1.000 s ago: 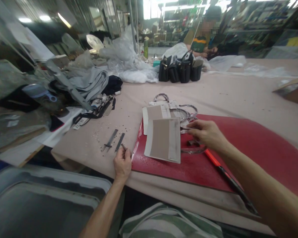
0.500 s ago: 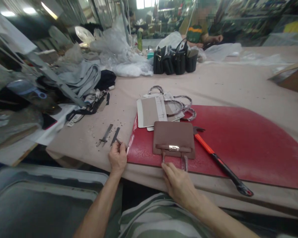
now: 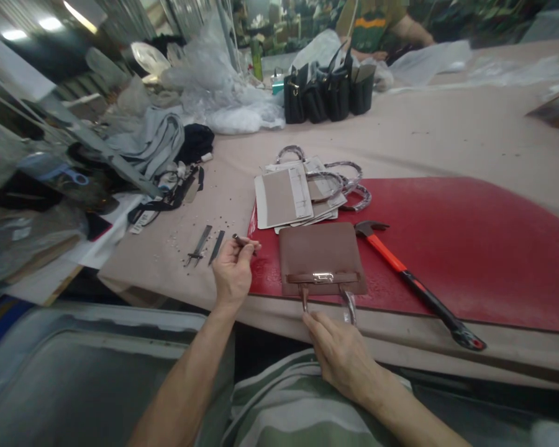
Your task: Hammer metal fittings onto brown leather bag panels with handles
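Note:
A brown leather bag (image 3: 320, 257) lies flat on the red mat (image 3: 456, 248), its metal clasp and two handle ends toward me. My right hand (image 3: 340, 354) grips the bag's handle at the table's near edge. My left hand (image 3: 233, 273) is closed in a pinch on a thin metal punch tool (image 3: 243, 241) beside the mat's left edge. A hammer (image 3: 412, 282) with an orange and black handle lies on the mat right of the bag.
Card patterns (image 3: 284, 197) and spare handles (image 3: 349, 186) lie behind the bag. Two metal tools (image 3: 205, 245) rest left of my hand. Black bags (image 3: 328, 93) stand far back, with a person in green behind them. Fabric clutter (image 3: 149, 146) fills the left; a grey bin (image 3: 74, 372) sits below.
My right hand flipped the card-covered piece into a brown bag and dropped to its handle. My left hand lifted the punch tool off the table toward the mat.

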Motion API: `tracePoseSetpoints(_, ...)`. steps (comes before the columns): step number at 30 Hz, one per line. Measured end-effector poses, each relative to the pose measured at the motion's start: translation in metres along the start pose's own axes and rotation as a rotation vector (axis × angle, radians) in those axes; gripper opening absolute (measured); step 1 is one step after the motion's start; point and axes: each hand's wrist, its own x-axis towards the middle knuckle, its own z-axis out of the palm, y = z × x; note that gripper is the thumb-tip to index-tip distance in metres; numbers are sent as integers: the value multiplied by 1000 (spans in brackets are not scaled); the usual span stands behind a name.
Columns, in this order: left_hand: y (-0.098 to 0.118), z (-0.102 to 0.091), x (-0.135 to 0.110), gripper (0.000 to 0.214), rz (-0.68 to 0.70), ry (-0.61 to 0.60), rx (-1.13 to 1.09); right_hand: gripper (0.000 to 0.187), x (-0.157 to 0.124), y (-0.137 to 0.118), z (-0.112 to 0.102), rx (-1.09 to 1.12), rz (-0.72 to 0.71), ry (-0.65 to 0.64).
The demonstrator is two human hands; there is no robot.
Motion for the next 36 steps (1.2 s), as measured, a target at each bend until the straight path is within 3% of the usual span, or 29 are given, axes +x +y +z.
tracePoseSetpoints(4,4,30,-11,26,-99,-128,-208,44,4,6,-3,16,-20,25)
tracePoseSetpoints(8,-4,44,-20,28,-175,-180,-248,39,6,13,-3,47,-63,39)
tracePoseSetpoints(14,-17,42,-27,23,-174,-218,-189,27,11,12,-15,88,-9,69)
tracePoseSetpoints(19,-19,40,-30,14,-114,-254,-91,24,37,25,-37,-5,51,234)
tracePoseSetpoints(24,-20,40,-28,20,-166,-244,-173,15,63,59,-28,-69,202,83)
tracePoseSetpoints(29,-17,24,-15,27,-205,-185,-183,11,64,64,-12,-80,223,76)
tracePoseSetpoints(36,-33,-23,29,24,-215,-6,19,9,62,56,-3,-12,290,127)
